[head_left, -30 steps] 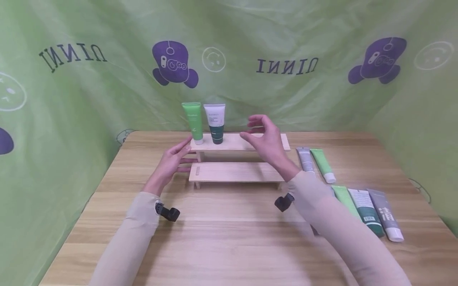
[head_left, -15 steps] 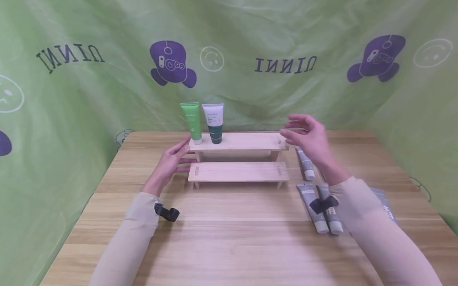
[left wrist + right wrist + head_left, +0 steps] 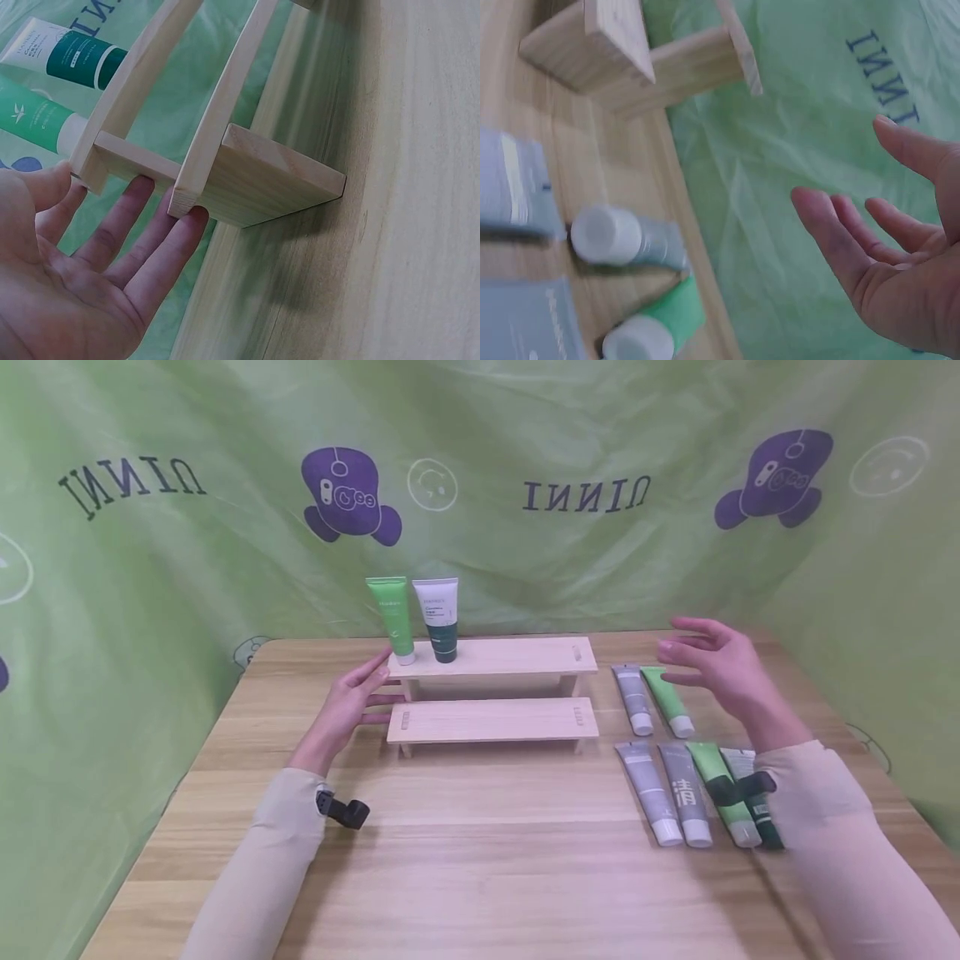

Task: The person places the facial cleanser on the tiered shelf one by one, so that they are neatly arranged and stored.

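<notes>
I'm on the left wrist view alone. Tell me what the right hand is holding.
Observer: Nothing; the right hand hangs in the air with its fingers apart.
Operator: Give me a count of whatever lies over on that side.
Observer: At least six tubes lie in two rows on the table; the right sleeve may hide more.
Operator: Name the colours in the far row.
Observer: One grey tube, and to its right a green tube.
</notes>
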`<state>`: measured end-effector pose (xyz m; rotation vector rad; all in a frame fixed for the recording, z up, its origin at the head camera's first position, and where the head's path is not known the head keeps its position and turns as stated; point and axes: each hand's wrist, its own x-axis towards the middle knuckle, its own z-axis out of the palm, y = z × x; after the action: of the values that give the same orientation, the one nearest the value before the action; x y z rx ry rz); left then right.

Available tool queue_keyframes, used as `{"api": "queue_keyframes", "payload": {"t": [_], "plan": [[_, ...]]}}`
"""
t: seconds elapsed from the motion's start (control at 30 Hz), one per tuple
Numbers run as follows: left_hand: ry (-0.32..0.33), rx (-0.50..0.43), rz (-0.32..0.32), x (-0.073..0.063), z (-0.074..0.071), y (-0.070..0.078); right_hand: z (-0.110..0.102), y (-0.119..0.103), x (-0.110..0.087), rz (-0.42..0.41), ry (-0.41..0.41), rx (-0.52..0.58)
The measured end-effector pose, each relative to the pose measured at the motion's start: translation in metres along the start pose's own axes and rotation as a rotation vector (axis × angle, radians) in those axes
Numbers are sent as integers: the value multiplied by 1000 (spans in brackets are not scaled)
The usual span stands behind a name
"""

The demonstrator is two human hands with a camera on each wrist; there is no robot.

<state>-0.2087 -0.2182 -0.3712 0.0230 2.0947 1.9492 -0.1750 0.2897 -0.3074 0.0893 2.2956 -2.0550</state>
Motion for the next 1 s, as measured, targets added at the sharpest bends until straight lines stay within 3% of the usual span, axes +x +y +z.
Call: {"api": "queue_keyframes", "payload": {"t": [0.23,0.43,0.53,0.7,1.0], "plan": [[10,-4,-6,0,0,1,-26,17,3,136,-90,-218],[6,-6,-5,0,0,0,-47,36,13,221,-157,-223],[3,-8,-6,0,0,0,-54,42,17,254,-192,-276],[11,-10,-8,-1,0,1,-59,49,20,305,-251,-386],[12,-10,-15,-1,0,2,-56,58,28,361,-295,-469]]}}
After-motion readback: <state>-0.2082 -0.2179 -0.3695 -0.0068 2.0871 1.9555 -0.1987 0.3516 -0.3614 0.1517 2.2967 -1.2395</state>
